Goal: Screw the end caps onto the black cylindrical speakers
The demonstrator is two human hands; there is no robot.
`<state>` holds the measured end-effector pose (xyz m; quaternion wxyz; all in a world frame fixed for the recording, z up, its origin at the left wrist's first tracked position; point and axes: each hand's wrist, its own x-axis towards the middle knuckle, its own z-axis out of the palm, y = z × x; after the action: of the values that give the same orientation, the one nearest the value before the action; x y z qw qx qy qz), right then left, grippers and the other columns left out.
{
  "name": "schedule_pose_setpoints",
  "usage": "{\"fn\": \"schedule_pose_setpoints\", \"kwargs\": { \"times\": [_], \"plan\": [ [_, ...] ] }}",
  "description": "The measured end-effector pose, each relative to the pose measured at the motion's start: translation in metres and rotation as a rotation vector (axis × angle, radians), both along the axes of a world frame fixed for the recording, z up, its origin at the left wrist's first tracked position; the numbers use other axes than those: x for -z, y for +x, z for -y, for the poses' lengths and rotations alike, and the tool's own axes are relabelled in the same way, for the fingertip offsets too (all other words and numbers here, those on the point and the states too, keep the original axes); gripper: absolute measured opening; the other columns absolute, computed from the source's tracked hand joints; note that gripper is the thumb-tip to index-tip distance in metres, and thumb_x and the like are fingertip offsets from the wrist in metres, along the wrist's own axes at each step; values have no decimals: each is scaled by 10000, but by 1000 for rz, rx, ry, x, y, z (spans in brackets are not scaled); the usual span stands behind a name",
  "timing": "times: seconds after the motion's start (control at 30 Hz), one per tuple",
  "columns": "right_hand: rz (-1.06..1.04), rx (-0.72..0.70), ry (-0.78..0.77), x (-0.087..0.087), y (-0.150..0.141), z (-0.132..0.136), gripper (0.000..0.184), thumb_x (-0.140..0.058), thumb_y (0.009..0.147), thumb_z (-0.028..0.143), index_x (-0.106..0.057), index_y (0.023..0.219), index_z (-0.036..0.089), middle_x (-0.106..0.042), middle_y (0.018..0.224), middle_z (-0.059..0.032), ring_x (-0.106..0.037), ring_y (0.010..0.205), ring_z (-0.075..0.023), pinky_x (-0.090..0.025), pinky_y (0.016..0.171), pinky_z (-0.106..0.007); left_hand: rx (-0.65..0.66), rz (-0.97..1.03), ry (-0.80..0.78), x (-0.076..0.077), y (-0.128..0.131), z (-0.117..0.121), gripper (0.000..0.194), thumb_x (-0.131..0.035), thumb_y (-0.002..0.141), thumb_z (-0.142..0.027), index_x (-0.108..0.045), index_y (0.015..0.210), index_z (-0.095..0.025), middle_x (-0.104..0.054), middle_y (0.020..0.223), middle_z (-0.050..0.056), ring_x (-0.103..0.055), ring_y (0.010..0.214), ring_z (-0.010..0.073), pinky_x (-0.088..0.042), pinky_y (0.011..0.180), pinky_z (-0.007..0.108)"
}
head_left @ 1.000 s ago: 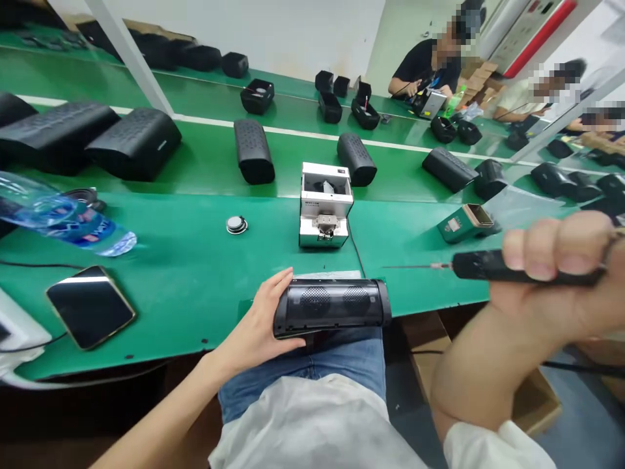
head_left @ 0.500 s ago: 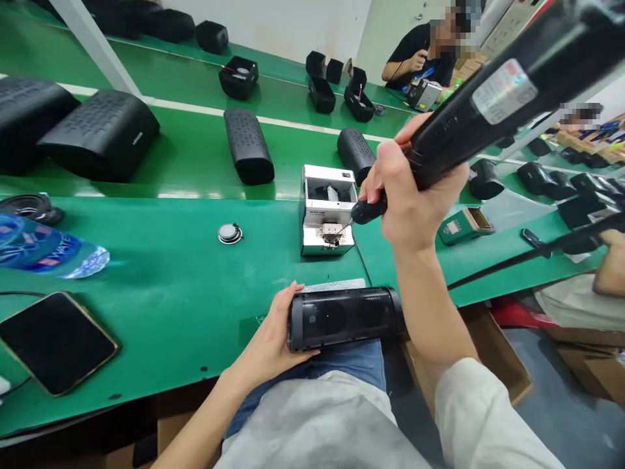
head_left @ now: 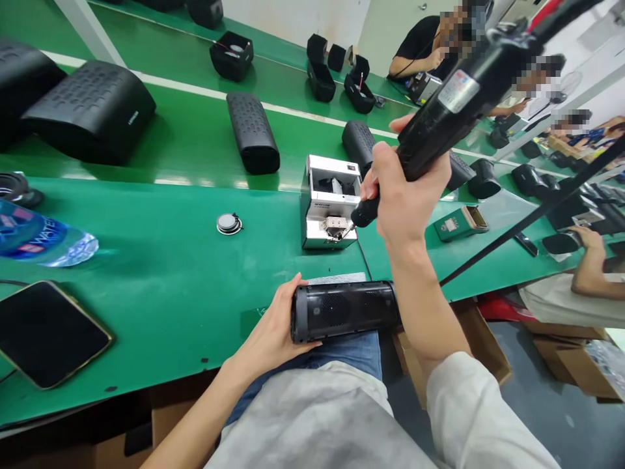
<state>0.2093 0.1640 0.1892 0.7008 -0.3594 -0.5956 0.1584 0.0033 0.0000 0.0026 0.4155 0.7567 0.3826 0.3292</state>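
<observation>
My right hand (head_left: 413,189) is wrapped round a black electric screwdriver (head_left: 439,111) with a silver label on its body. Its tip points down and left, at the front of a white screw feeder (head_left: 332,202); whether it touches a screw there is too small to tell. With my left hand (head_left: 280,322) I grip the left end of a black speaker body (head_left: 346,311), which lies sideways at the table's near edge above my lap. My right forearm hides the speaker's right end.
A round silver part (head_left: 229,224), a phone (head_left: 53,332) and a water bottle (head_left: 46,234) lie to the left. Black speaker housings (head_left: 252,133) stand along the green bench behind. A green box (head_left: 461,223) sits at right. Co-workers (head_left: 561,293) are at the right and back.
The screwdriver and my right hand have moved slightly left and down, its tip now closer against the feeder's front. My view has shifted a little; my left hand keeps the speaker in place.
</observation>
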Motion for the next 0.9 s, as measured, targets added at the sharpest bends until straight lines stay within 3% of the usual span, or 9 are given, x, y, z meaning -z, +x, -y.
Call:
{"fn": "schedule_pose_setpoints", "kwargs": {
  "times": [0.13, 0.23, 0.3, 0.4, 0.6, 0.73, 0.9],
  "plan": [
    [-67, -54, -32, -17, -4, 31, 297, -856, 977, 473, -633, 1107, 325, -461, 638, 92, -422, 438, -117, -383, 431, -294, 5, 24, 9, 1, 0, 0, 1371, -995, 823, -349, -28, 1794, -377, -456, 1677, 204, -521, 1566, 447, -505, 1266, 666],
    [-120, -145, 3, -37, -16, 59, 162, -792, 948, 203, -711, 1061, 285, -432, 623, 81, -430, 440, -123, -364, 407, -306, 3, 33, 21, 1, 0, -1, 1381, -997, 822, -363, -25, 1802, -369, -464, 1683, 208, -498, 1586, 458, -487, 1281, 677],
    [-141, -172, 4, -47, -27, 74, 202, -720, 925, 104, -734, 1045, 267, -421, 638, 76, -416, 438, -121, -360, 399, -317, 2, 37, 26, 1, 1, -1, 1387, -999, 821, -360, -24, 1808, -361, -478, 1676, 209, -496, 1586, 459, -480, 1286, 685],
    [-134, -184, -35, -52, -41, 88, 219, -696, 922, 91, -727, 1035, 275, -407, 629, 80, -397, 431, -110, -374, 392, -308, 4, 47, 38, 1, 1, -1, 1386, -1000, 820, -360, -31, 1811, -349, -478, 1684, 213, -492, 1587, 462, -472, 1289, 696],
    [-107, -207, -98, -45, -50, 96, 190, -820, 953, 239, -721, 1084, 334, -435, 649, 73, -461, 415, -121, -417, 402, -326, 12, 30, 58, 2, 1, -1, 1414, -1003, 815, -351, 5, 1807, -334, -448, 1697, 227, -459, 1606, 479, -467, 1286, 727],
    [-96, -240, -137, -42, -55, 99, 205, -837, 957, 238, -727, 1094, 344, -454, 615, 82, -462, 432, -133, -455, 420, -319, 19, 28, 55, 2, 1, -2, 1416, -1016, 796, -336, -12, 1795, -333, -433, 1693, 231, -452, 1602, 483, -461, 1284, 745],
    [-101, -368, -181, -17, -61, 98, 225, -870, 958, 248, -721, 1115, 309, -549, 640, 97, -475, 439, -122, -484, 451, -317, 15, 64, 36, 1, 2, -2, 1312, -1027, 767, -287, -161, 1751, -322, -428, 1688, 220, -460, 1595, 472, -468, 1289, 713]
  ]
}}
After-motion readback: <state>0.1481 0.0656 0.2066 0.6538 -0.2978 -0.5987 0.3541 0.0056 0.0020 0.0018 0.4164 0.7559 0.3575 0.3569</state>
